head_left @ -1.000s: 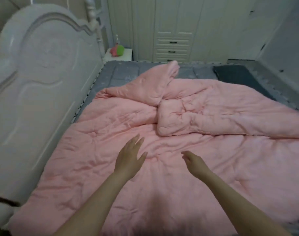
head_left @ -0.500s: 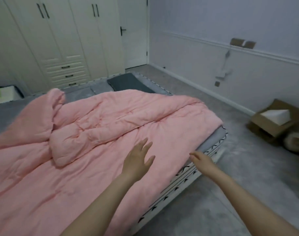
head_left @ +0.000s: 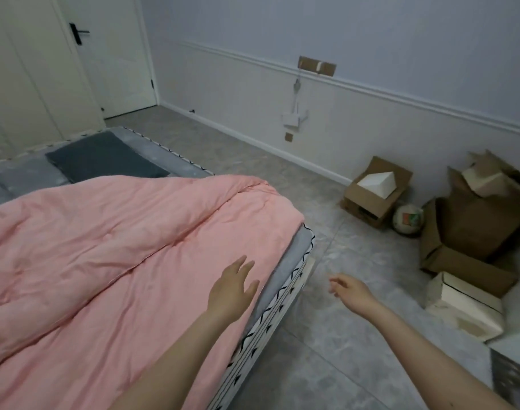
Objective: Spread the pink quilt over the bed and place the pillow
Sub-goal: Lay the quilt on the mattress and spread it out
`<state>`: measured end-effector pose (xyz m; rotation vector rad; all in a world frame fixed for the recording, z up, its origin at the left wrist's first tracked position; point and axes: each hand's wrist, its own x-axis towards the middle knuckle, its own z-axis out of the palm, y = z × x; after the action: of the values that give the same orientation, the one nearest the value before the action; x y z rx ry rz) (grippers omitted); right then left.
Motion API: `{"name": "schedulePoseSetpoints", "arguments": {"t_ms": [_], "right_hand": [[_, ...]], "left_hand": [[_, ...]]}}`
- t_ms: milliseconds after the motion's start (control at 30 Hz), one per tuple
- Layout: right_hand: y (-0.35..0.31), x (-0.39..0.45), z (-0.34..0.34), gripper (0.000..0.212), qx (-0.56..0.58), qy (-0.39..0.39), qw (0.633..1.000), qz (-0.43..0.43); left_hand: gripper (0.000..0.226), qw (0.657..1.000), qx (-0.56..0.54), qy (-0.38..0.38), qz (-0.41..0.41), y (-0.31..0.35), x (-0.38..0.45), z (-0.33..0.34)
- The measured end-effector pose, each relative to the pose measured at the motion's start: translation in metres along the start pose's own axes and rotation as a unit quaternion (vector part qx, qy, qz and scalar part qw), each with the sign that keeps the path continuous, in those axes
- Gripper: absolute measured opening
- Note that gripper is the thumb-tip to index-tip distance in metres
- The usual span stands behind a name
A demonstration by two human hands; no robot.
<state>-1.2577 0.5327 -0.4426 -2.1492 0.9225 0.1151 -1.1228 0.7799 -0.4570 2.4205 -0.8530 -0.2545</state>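
Quilt (head_left: 111,261): pink, rumpled, lying over most of the bed (head_left: 285,279). A long fold runs from the near left up toward its far right corner. Its right edge stops just short of the mattress side, leaving a strip of grey sheet bare. The far end of the bed is uncovered.

Pillow (head_left: 105,158): dark grey, flat, lying on the bare grey sheet at the far end of the bed, just beyond the quilt's far edge.

Left hand (head_left: 233,290): palm down, fingers straight and slightly apart, held over the right edge of the quilt; whether it touches the fabric cannot be told. It holds nothing.

Right hand (head_left: 352,290): out over the floor (head_left: 327,365) to the right of the bed, fingers loosely curled, empty.

Bed side: white band with a black zigzag pattern below the grey sheet.

Cardboard boxes (head_left: 471,229): several, open, on the floor at the far right near the wall; one box (head_left: 374,190) holds a white block.

Ball (head_left: 407,220): round, pale with coloured markings, on the floor between the boxes.

Door (head_left: 111,51): cream, closed, black handle, far left.

Wall (head_left: 312,39): pale, with a white moulding rail; a small white fitting (head_left: 294,118) hangs on it by a cord.
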Motion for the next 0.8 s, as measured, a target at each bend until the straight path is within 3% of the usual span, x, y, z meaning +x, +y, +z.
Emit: {"name": "schedulePoseSetpoints", "arguments": {"t_ms": [200,367,567,800], "right_hand": [[0.015,0.084,-0.043,0.027,0.033,0.014,0.999,0.016],[0.071,0.119,-0.096,0.031,-0.007,-0.001,0.998,0.059],[0.131,0.216,-0.198,0.037,0.001,0.049,0.993,0.11],[0.181,0.367,-0.301,0.033,0.018,0.031,0.996,0.087]], "left_hand": [[0.049,0.999,0.027,-0.046,0.005,0.016,0.131,0.031],[0.048,0.991,0.042,-0.127,0.014,0.058,0.201,0.079],[0.046,0.995,0.048,-0.087,0.022,0.123,0.322,0.123],[0.045,0.993,0.05,-0.099,-0.033,0.204,0.444,0.198]]}}
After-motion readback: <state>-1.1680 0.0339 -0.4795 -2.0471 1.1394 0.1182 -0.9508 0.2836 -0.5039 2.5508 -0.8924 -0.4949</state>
